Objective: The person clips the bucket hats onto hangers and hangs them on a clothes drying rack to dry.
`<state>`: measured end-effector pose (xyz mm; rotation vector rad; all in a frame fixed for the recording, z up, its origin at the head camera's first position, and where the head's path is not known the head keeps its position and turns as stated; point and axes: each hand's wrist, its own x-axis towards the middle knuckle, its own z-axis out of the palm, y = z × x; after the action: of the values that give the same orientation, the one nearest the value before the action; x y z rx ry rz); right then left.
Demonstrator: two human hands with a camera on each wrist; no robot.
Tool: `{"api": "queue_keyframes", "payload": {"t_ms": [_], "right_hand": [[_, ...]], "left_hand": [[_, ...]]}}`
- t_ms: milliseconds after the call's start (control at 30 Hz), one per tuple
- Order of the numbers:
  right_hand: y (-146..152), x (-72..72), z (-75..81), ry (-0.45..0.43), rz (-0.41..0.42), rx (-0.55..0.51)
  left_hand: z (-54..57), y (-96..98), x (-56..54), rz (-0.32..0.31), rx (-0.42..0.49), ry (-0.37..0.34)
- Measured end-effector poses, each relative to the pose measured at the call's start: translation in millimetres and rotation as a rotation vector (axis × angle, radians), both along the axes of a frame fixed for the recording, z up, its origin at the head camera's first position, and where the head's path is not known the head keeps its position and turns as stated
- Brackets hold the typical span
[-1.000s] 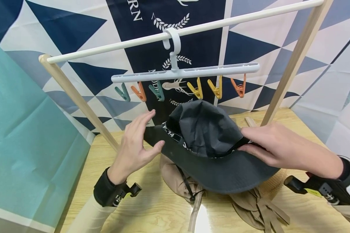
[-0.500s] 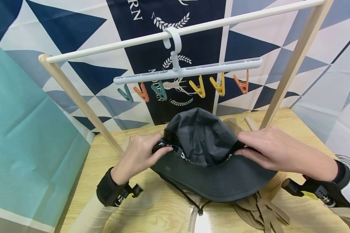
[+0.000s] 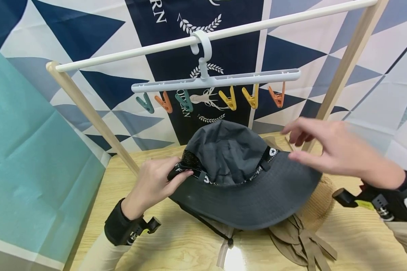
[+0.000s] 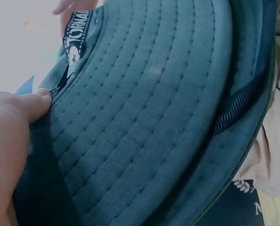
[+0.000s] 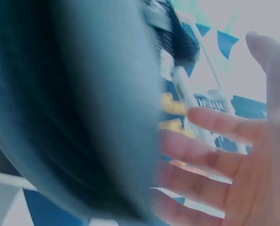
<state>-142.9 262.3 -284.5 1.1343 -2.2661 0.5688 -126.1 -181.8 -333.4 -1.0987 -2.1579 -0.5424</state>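
Observation:
A dark grey bucket hat [image 3: 237,203] with a wide stitched brim is held up, its inside and patterned sweatband facing the head camera. My left hand [image 3: 156,182] pinches its left edge at the sweatband, thumb on the brim side; the left wrist view shows the thumb [image 4: 38,103] pressed there. To the right of the hat, my right hand [image 3: 335,150] is off the fabric, thumb and fingers spread apart. In the right wrist view the fingers [image 5: 196,155] reach beside the blurred brim [image 5: 107,108]. A black chin cord [image 3: 207,224] with a toggle dangles below the brim.
A pale blue hanger [image 3: 217,79] with several coloured clips [image 3: 228,98] hangs from the white rod [image 3: 149,49] of a wooden stand. Under the grey hat lie beige hats with fabric ties [image 3: 305,241] and a woven straw part [image 3: 320,205] on the wooden table [image 3: 156,241].
My left hand took hold of the hat's left edge. My right hand let go of the right edge and drew up and right. The hanger swung slightly.

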Motion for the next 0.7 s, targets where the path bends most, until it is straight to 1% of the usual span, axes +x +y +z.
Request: {"api": "queue_keyframes", "payload": {"t_ms": [167, 267, 367, 433, 500, 700], "right_hand": [[7.7, -9.7, 17.7, -0.045, -0.095, -0.176], [8.1, -12.0, 23.1, -0.079, -0.175, -0.328], [5.0, -13.9, 27.3, -0.081, -0.254, -0.433], [2.4, -15.9, 29.3, -0.068, -0.289, -0.451], [-0.1, -17.5, 31.8, -0.05, -0.3, -0.428], [-5.7, -21.4, 37.0, -0.033, -0.284, -0.381]], "left_hand": [[0.9, -5.7, 1.4, 0.001, 0.006, 0.032], [0.4, -7.0, 1.5, 0.002, -0.006, 0.047], [-0.5, -7.6, 1.7, 0.002, -0.02, 0.045], [-1.1, -7.9, 2.2, 0.001, -0.024, 0.038], [-1.3, -7.8, 2.9, 0.002, -0.024, 0.03], [-1.4, -8.5, 3.9, 0.006, -0.023, 0.035]]}}
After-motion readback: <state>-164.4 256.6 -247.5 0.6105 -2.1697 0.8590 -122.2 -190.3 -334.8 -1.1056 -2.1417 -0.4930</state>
